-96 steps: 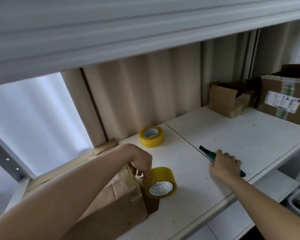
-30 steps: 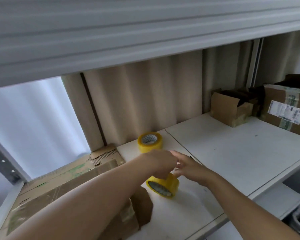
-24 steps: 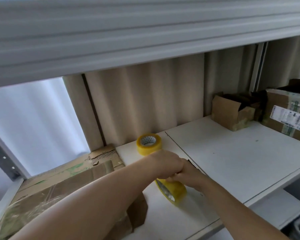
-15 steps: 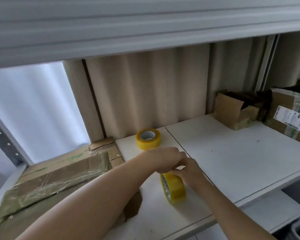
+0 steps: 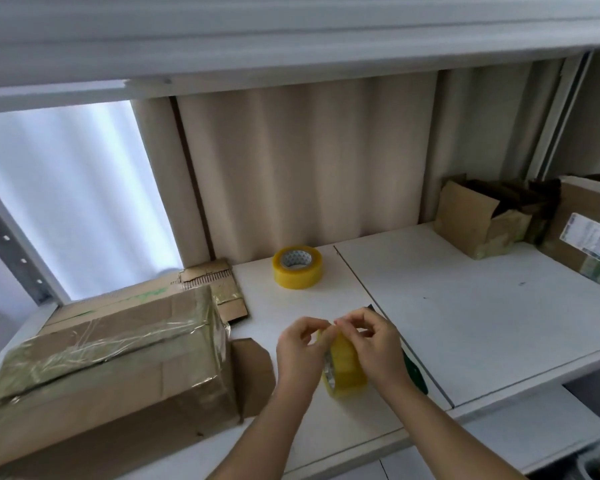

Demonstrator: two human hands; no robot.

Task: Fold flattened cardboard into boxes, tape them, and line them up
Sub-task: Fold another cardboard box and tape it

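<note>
Soft daylight from bright window (image 5: 66, 202) at left, dim right side, wide-angle edge bending, slight blur

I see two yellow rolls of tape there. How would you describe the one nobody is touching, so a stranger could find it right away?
Start at the white shelf and look to its back, at the foot of the beige curtain. The spare tape roll lies flat there, its hole facing up. The other roll stands on edge nearer the front, held in the left hand and right hand.
</note>
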